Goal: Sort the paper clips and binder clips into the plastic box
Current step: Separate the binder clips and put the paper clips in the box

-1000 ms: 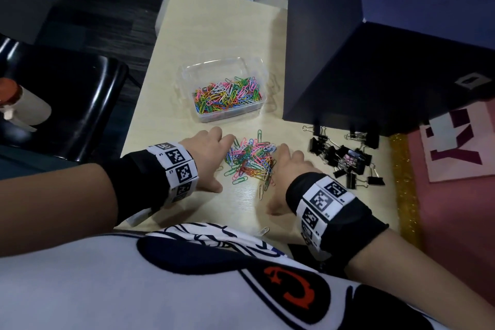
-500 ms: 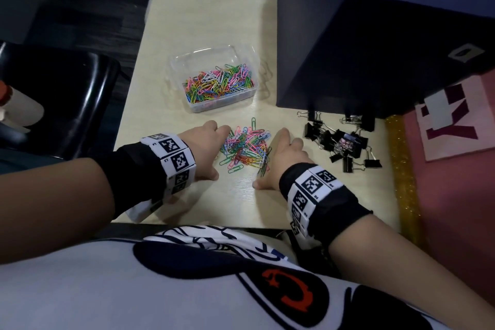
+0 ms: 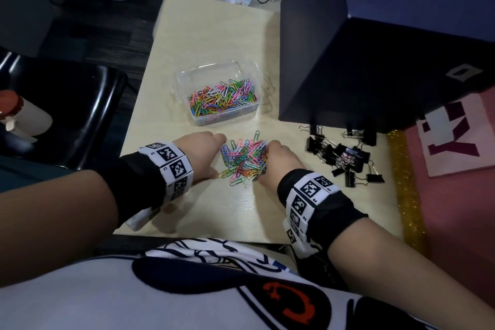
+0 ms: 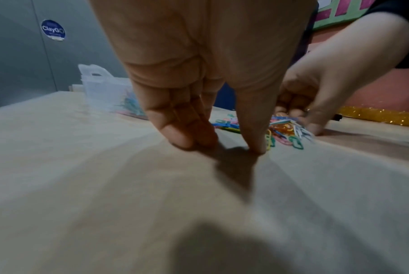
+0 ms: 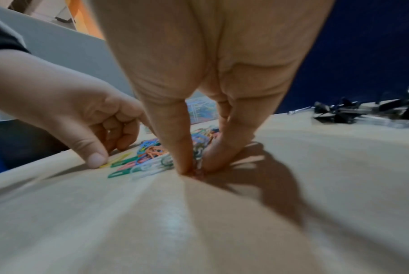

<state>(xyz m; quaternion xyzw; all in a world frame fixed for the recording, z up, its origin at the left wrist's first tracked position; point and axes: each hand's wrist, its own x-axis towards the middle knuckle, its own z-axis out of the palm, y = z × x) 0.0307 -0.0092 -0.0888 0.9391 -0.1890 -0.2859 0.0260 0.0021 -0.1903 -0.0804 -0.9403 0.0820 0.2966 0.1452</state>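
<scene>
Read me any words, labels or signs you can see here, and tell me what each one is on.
"ClayGO": round blue sticker on the grey wall.
Large cut-out letters on the pink board: upside down and cropped, not readable as a word.
Wristbands: square code markers with tiny characters, too small to read.
Shirt: a red emblem, no legible word.

multicoloured paper clips (image 3: pixel 243 159), black binder clips (image 3: pixel 341 158) (silver handles), clear plastic box (image 3: pixel 214 72)
</scene>
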